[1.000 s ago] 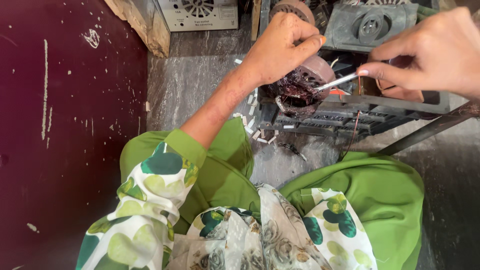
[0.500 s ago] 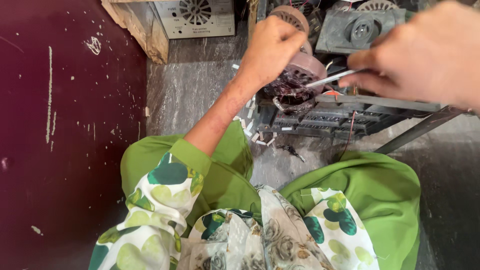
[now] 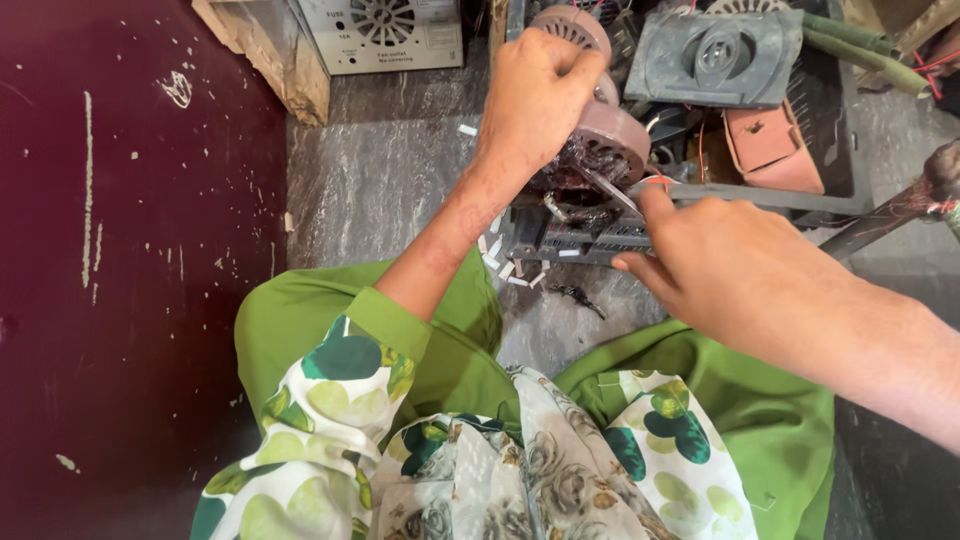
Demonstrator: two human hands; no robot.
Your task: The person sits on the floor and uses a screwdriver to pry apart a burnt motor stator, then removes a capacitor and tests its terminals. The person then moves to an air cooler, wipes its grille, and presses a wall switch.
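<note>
Gripping motor stator (image 3: 600, 150) from above, left hand (image 3: 540, 90); right hand (image 3: 730, 270) pinching thin metal tool (image 3: 610, 190) against windings.

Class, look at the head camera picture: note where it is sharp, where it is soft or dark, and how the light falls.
Head view: even, soft light with no hard shadows; the left hand on the motor part is fairly sharp; the right hand, close to the lens, looks large and slightly soft; the maroon surface at left is dark; faint sheen on the grey stone floor.
</note>
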